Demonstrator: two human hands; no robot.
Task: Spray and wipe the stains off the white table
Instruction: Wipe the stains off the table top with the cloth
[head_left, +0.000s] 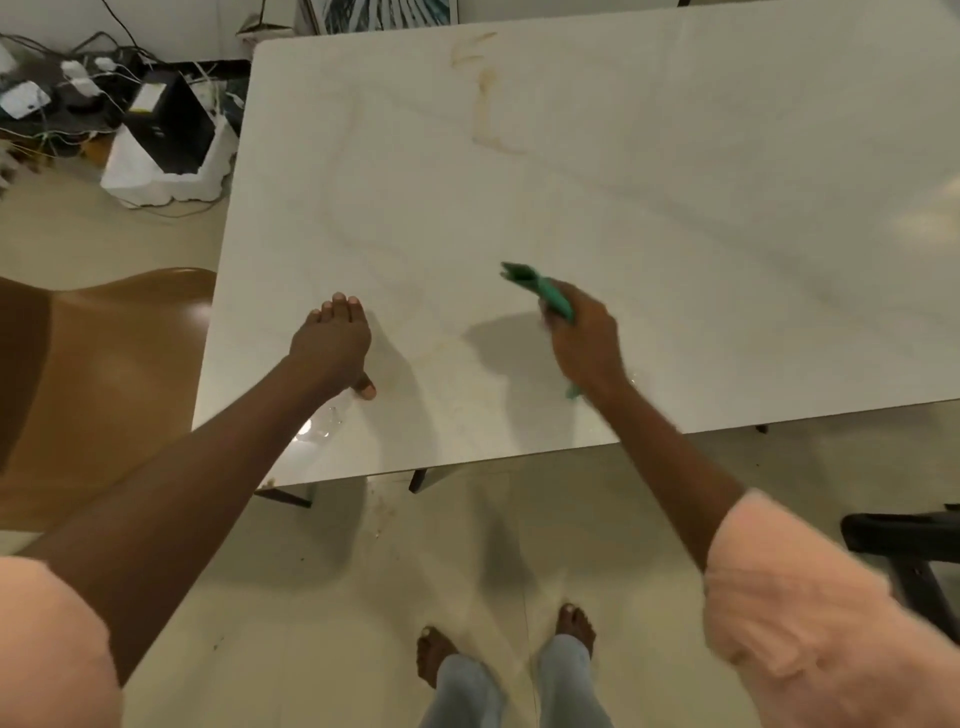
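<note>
White table (675, 182) is carrying brown stains (485, 91) well beyond both hands. Left hand (332, 343) is pressing flat, likely bracing; right hand (584, 345) is gripping a green spray bottle (540, 293), nozzle aiming forward.

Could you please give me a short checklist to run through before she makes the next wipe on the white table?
1. Green cloth gripped in right hand: ok.
2. Left hand braced on white table: ok.
3. Brown stains at the far side gone: not ok, visible.
4. Near patch by the cloth clean: cannot tell, faint marks.
5. Spray bottle within reach: cannot tell, none in view.
</note>
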